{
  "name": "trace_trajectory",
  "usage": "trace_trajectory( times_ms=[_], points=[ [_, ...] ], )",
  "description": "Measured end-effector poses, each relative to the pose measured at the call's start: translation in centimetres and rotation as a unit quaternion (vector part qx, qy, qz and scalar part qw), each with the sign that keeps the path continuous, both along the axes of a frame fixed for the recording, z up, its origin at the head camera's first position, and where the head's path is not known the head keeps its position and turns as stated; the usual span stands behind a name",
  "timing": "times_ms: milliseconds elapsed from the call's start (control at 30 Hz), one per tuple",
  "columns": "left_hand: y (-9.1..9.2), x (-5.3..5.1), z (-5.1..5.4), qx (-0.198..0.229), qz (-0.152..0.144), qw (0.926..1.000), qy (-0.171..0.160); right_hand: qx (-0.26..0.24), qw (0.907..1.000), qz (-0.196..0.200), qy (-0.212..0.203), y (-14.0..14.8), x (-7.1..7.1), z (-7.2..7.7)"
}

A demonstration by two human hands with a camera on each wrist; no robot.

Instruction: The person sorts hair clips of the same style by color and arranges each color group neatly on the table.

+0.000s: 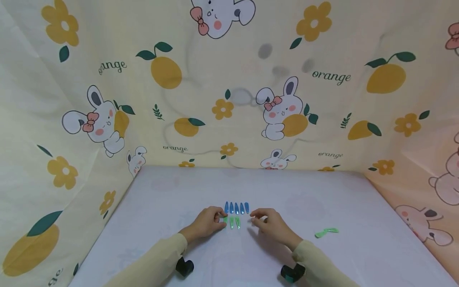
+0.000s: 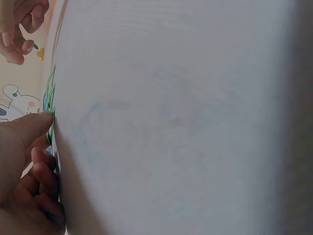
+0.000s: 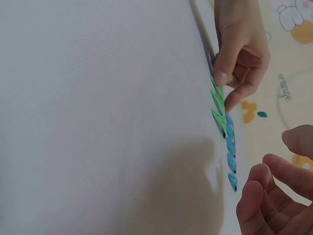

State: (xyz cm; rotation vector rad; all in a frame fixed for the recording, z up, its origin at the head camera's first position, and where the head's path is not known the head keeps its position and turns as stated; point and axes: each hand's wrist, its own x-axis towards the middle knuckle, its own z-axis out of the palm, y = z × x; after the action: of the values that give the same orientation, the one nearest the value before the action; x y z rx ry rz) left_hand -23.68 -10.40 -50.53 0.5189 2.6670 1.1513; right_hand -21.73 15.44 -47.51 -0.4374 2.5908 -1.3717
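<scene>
Several blue snap hair clips (image 1: 236, 208) lie side by side in a row on the white table. Just below them is a shorter row of three green snap hair clips (image 1: 232, 223). My left hand (image 1: 208, 221) pinches the leftmost green clip between thumb and forefinger, at the table surface. In the right wrist view that left hand (image 3: 243, 54) partly covers the clip. To the right of both rows my right hand (image 1: 273, 226) hovers with loosely bent fingers and nothing between them. Its fingers (image 3: 288, 171) are apart from the blue clips in the right wrist view.
Farther right on the table (image 1: 358, 255) lies more green, a clip spread open or two overlapping; I cannot tell which. A cream cloth (image 1: 233, 71) printed with rabbits and oranges rises behind the table and along both sides.
</scene>
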Motion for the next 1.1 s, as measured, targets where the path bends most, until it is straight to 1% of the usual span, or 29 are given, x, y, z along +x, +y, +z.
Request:
trace_trajectory(
  times_ms=[167,300,533,667,833,933,1100],
  points=[
    [0.1,0.2,0.3,-0.001,0.004,1.0,0.004,0.004,0.9999,-0.003,0.011,1.1,0.3,0.5],
    [0.0,0.2,0.3,-0.007,0.005,1.0,0.004,0.011,0.9997,-0.01,0.019,2.3,0.6,0.7],
    [-0.1,0.2,0.1,-0.008,0.004,0.9999,0.006,0.018,0.9992,-0.034,0.011,4.3,1.0,0.5],
    [-0.1,0.2,0.0,-0.008,0.003,0.9999,0.007,0.018,0.9991,-0.037,0.011,5.5,1.3,0.4],
    [0.0,0.2,-0.1,-0.006,0.001,0.9999,0.01,0.011,0.999,-0.041,0.009,7.2,1.9,0.6],
    [0.1,0.2,0.0,-0.008,0.002,0.9999,0.008,0.007,0.999,-0.045,0.007,8.3,2.2,0.7],
    [0.1,0.2,0.1,-0.005,0.005,1.0,0.005,0.001,0.9981,-0.062,0.004,10.0,2.9,0.7]
  ],
)
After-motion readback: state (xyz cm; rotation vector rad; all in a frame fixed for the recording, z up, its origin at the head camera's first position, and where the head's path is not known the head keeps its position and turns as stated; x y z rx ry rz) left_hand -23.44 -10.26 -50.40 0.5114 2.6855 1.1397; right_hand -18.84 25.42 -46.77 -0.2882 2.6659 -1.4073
